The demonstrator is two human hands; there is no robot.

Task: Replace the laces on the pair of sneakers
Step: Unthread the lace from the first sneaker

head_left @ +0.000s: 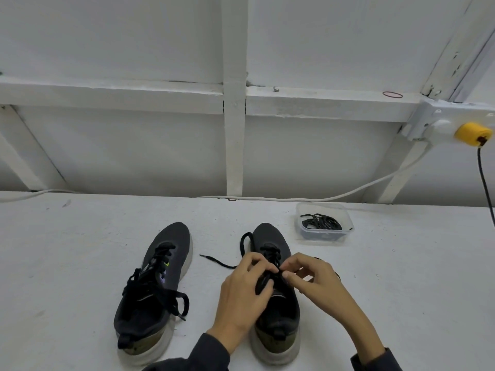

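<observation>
Two dark grey sneakers with pale soles stand side by side on the white table, toes pointing away from me. The left sneaker (158, 287) has its black lace tied in a loose bow. Over the right sneaker (276, 311) both hands work at the eyelets. My left hand (243, 293) grips the black lace (227, 265) at the shoe's tongue, and its loose end trails out to the left on the table. My right hand (318, 282) pinches the lace just beside the left fingers. The eyelets under the fingers are hidden.
A clear plastic tub (324, 223) holding a coil of black laces sits behind and to the right of the right sneaker. A white cable (267, 198) runs along the table's back edge to a wall socket with a yellow plug (471, 133).
</observation>
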